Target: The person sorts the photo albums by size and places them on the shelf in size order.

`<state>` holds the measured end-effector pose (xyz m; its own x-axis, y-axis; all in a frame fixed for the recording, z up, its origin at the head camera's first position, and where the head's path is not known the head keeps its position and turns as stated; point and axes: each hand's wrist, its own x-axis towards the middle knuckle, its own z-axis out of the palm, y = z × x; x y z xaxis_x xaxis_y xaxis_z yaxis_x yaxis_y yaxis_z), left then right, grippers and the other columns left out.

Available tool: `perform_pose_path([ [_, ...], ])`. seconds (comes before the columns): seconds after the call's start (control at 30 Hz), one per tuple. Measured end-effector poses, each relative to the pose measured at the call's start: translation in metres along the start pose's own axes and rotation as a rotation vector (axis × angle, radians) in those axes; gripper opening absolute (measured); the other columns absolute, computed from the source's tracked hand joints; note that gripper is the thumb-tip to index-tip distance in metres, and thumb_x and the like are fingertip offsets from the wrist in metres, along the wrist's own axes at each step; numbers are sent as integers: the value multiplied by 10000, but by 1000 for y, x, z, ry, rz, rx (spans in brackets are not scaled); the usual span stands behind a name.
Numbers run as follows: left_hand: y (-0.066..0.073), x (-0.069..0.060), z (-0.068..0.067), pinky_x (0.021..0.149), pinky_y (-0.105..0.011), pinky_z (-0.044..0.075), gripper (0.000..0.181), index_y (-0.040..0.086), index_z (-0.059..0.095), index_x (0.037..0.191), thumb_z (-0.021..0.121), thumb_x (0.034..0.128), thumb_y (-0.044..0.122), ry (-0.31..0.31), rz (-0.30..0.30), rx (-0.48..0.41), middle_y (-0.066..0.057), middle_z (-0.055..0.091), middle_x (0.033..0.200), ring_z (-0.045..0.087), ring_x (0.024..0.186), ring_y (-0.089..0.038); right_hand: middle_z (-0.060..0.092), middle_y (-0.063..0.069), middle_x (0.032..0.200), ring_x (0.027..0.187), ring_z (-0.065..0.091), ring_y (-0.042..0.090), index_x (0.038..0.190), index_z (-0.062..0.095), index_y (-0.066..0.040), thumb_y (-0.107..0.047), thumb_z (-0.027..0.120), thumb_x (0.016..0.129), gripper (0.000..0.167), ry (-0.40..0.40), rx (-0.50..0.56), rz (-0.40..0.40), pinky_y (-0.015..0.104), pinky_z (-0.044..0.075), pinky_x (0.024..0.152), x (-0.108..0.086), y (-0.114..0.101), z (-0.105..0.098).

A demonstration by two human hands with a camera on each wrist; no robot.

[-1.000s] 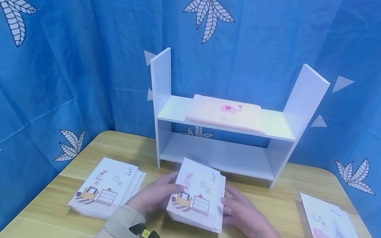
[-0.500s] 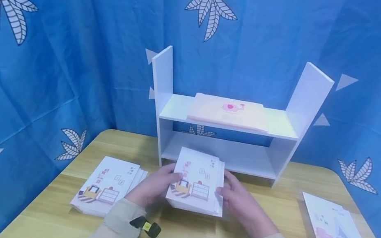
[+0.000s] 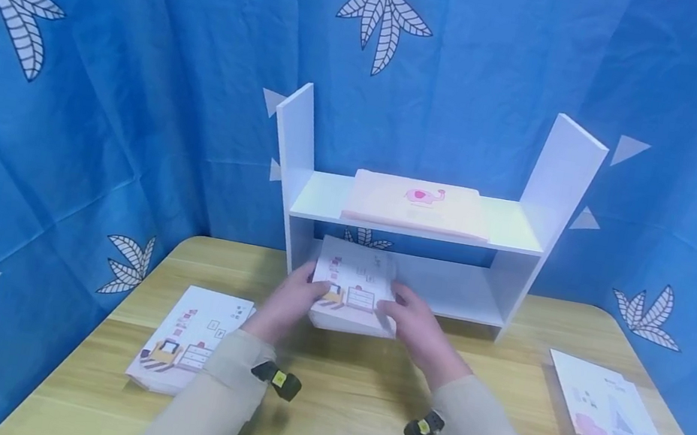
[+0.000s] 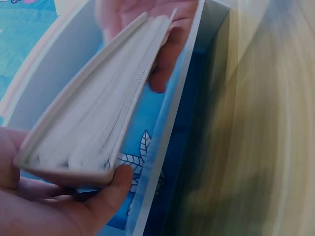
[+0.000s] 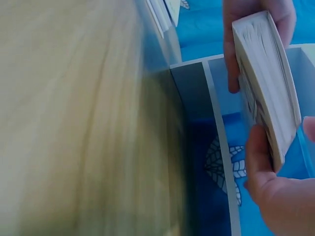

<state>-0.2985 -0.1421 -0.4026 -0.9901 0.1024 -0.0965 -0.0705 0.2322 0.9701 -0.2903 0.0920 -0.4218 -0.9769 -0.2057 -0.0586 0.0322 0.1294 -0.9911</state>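
White books [image 3: 353, 275] with a drawn room on the cover are held flat at the front of the shelf's lower opening. My left hand [image 3: 291, 298] grips their left side, thumb over the cover. The right side is pinched by my right hand [image 3: 417, 321], its thumb also on top. In the left wrist view, the page edges of the books [image 4: 93, 113] face the camera between both hands. The right wrist view shows the same books [image 5: 268, 83] edge-on, above the rim of the lower board. Behind the books stands the white shelf [image 3: 454, 284].
A matching stack of white books [image 3: 192, 337] lies on the wooden table [image 3: 331, 412] at left. More white books [image 3: 619, 431], with a pink and purple drawing, lie at right. A pale pink elephant book [image 3: 414, 209] rests on the shelf's upper board. Blue curtain hangs behind.
Both hands have carried the white books forward and slightly left, from above the table to the lower shelf opening. The other stacks and the shelf stay put.
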Motion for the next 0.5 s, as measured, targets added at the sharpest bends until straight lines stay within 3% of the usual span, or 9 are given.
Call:
perform_pose_path([
  [0.1,2,12,0,1141,-493,361,546,126,351,1557,510,1041,204,40,-5,10,-71,520,1438,502,1300,-259,235,92,1658,1516,174,332,1591,290,-66,-274,653,952,764,35,-20,-8,548,154,1212,13,-5,7],
  [0.17,2,21,0,1147,-505,348,556,99,324,1564,492,1040,182,63,-3,33,-109,494,1463,479,1326,-289,240,79,1658,1523,149,325,1597,286,-83,-296,633,965,752,61,-18,-3,549,121,1217,22,-7,12],
  [0.33,5,41,-1,1187,-543,261,625,39,222,1595,461,1031,162,116,0,151,-196,339,1581,345,1434,-373,352,96,1608,1492,246,342,1590,323,-114,-294,593,977,694,131,23,-3,567,176,1204,42,-8,26],
  [0.5,10,50,-1,1177,-537,287,652,26,211,1596,467,1001,107,143,36,299,-207,313,1604,337,1445,-380,386,103,1588,1434,364,358,1603,288,-118,-297,591,968,726,166,67,-9,557,240,1188,52,-7,38],
])
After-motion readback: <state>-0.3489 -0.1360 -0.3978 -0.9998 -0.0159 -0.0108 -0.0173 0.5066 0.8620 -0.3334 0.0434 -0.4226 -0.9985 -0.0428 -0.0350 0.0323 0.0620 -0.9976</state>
